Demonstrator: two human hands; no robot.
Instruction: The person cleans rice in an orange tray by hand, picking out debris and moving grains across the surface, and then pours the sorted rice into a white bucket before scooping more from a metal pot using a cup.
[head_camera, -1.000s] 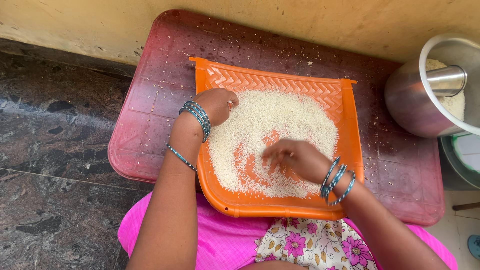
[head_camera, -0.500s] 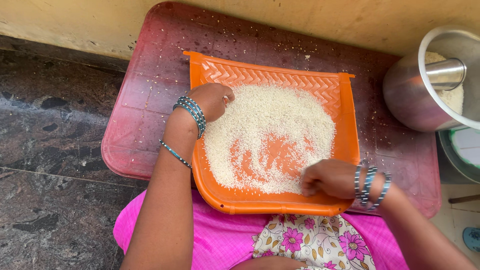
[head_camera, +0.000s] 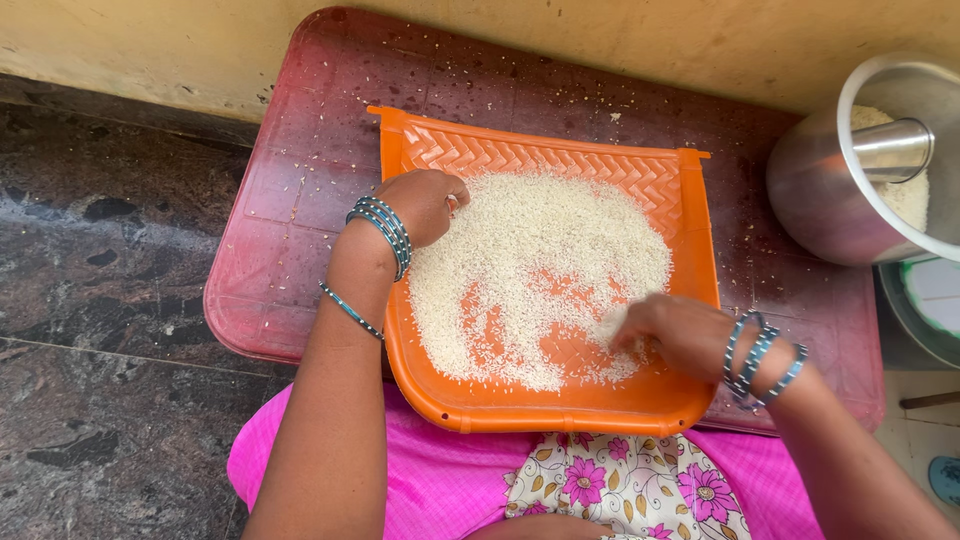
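**Both hands in a tray of rice**

Close in first: right hand (head_camera: 678, 335) sits low in the orange tray (head_camera: 560, 412), near its right wall, fingers bent down into the rice (head_camera: 540, 270). Grains blur under the fingertips; cannot tell whether they pinch any or only press on them. Left hand (head_camera: 420, 205) rests at the tray's left rim, fingers curled loosely inward, touching the edge of the rice; what lies under the fingers is hidden. Blue bangles (head_camera: 385, 228) on both wrists.

Tray holds white rice spread thin, bare orange patches showing through the middle and lower part. Far end of tray has a ribbed zigzag pattern, clear of grain. Tray lies on a dark red plastic stool top (head_camera: 300, 200), loose grains scattered over it.

Right of tray: steel pot (head_camera: 830, 205), tilted toward the camera, cut off by the frame edge. Inside it, more rice and a steel cup (head_camera: 893, 150), partly seen. Pink cloth (head_camera: 440, 480) over the lap below; forearms cut off at the bottom.
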